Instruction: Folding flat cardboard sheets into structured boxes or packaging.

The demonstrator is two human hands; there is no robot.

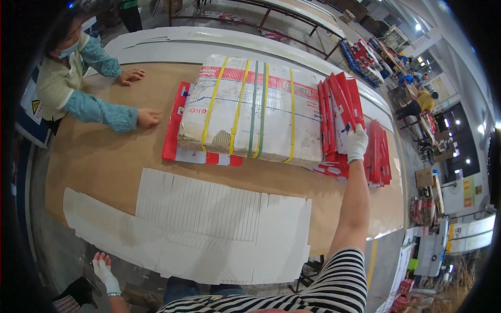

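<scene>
One wide table, surfaced in brown, is spread across the middle of the view. At ten o'clock, beyond its edge, a co-worker in teal sleeves is seen, with the nearer hand and the farther hand extended over the tabletop; whether the surface is touched by them cannot be told. From six to eight o'clock, the near edge is covered by white cardboard, part of which is ruled with parallel lines. At twelve o'clock a large white bundle is bound with yellow and green straps; brown corrugated board is exposed at a torn patch on its near side. At its two to three o'clock side, red-and-white flat pieces are fanned out just beside it, and a second red pile is set at three o'clock. A red-and-white sheet is partly covered by the bundle at ten o'clock. At three o'clock the flat pieces are gripped at their lower edge by the gloved right hand, its fingers clamped on them; how many are held cannot be told. At eight o'clock the gloved left hand is held low beside the cardboard, palm turned up, its fingers loosely curled and slightly apart.
</scene>
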